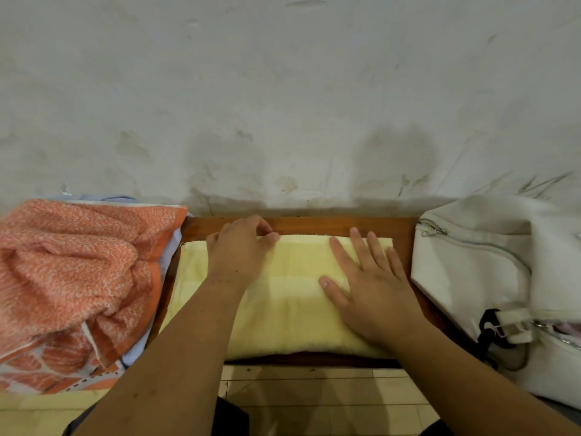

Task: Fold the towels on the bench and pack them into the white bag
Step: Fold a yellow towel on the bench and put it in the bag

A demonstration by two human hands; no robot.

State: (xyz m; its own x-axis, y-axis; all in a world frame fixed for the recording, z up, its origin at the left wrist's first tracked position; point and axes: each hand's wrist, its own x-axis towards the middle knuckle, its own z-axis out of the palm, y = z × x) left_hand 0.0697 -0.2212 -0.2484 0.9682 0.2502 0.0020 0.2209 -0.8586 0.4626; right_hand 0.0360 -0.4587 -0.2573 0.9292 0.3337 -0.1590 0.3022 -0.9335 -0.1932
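A pale yellow towel [292,297] lies folded flat on the brown wooden bench [314,225], straight in front of me. My left hand [240,250] rests at its far edge with the fingertips curled onto the fold. My right hand [366,284] lies flat on the towel's right half, fingers spread. A crumpled orange towel [69,272] is heaped at the left end of the bench. The white bag [471,269] stands at the right end, its zipper partly open.
A stained white wall [283,105] rises directly behind the bench. A white-and-orange patterned cloth [53,369] lies under the orange towel. The bag's strap with a black clip [490,328] hangs toward me. Tiled floor [314,398] shows below the bench edge.
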